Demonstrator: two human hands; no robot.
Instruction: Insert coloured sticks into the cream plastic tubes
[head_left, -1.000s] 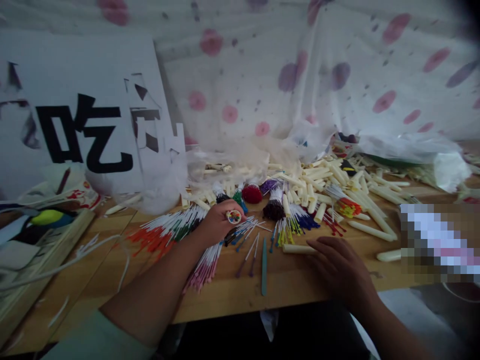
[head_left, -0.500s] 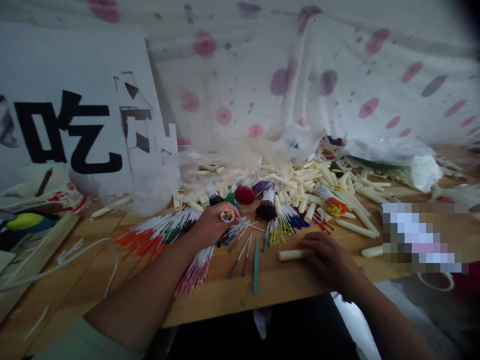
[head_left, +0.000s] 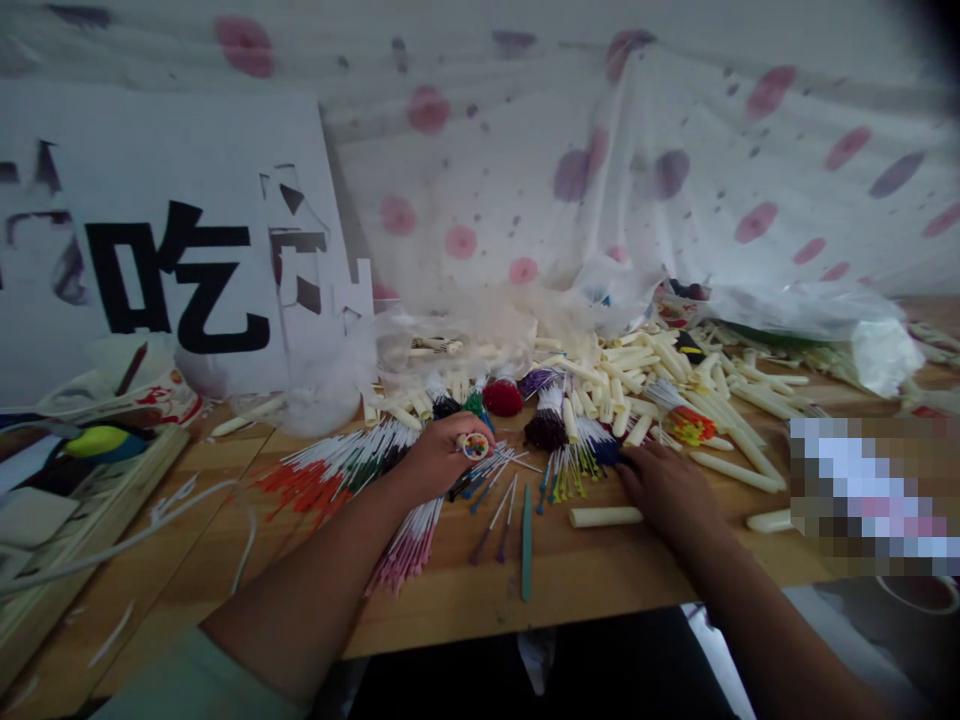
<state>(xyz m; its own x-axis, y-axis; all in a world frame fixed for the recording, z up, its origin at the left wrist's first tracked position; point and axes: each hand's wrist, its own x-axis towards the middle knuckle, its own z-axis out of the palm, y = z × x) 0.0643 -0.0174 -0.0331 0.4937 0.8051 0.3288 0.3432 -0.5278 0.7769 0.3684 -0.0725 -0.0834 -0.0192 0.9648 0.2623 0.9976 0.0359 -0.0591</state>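
Observation:
My left hand (head_left: 437, 455) is closed around a small bundle whose round end (head_left: 474, 445) shows several coloured tips. It rests on a spread of white sticks with red, green and pink tips (head_left: 341, 470). My right hand (head_left: 660, 485) lies palm down, its fingers reaching into the blue-tipped and yellow-tipped sticks (head_left: 581, 450); the fingertips are hidden among them. A cream tube (head_left: 606, 516) lies loose just left of that hand. A teal tool (head_left: 526, 540) lies on the wooden table (head_left: 585, 570) between my arms.
A heap of cream tubes (head_left: 652, 375) and tied coloured bundles (head_left: 525, 400) lies behind my hands. Clear plastic bags (head_left: 810, 310) and a spotted white cloth (head_left: 600, 180) are at the back. A white sign with black characters (head_left: 172, 260) stands at the left, near white cords (head_left: 127, 530).
My right hand has left the cream tube and moved forward to the blue-tipped and yellow-tipped sticks. My left hand stays closed on its bundle in about the same place.

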